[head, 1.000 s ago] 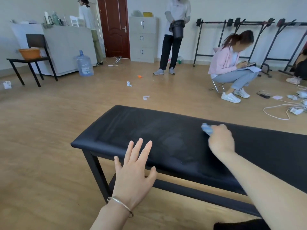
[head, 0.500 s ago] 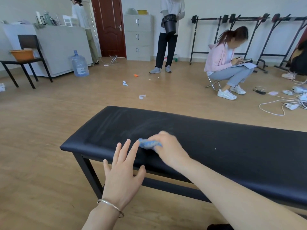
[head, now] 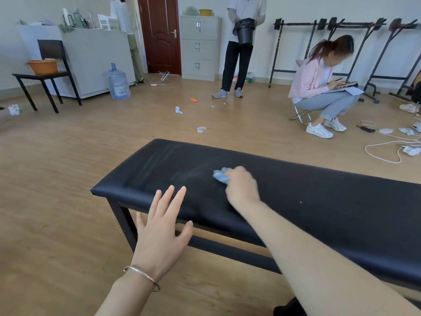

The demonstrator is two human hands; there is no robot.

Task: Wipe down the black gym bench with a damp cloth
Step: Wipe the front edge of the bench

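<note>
The black gym bench (head: pixel 319 201) runs from centre left to the right edge, its padded top showing faint pale streaks near the left end. My right hand (head: pixel 242 187) grips a bunched blue cloth (head: pixel 221 175) and presses it onto the middle of the bench top. My left hand (head: pixel 164 226) hovers with fingers spread and straight over the bench's near edge, holding nothing; a thin bangle circles its wrist.
Scraps of litter (head: pixel 178 109) lie on the wooden floor beyond the bench. A person in pink (head: pixel 319 83) crouches at the right; another stands holding a black bucket (head: pixel 245 34). White cables (head: pixel 382 153) trail at right. A water jug (head: pixel 118 82) and a chair with an orange basin (head: pixel 42 66) stand at left.
My right hand swept the cloth left toward the near edge, and has now moved it back right toward the middle of the bench. My left hand stayed open near the front edge.
</note>
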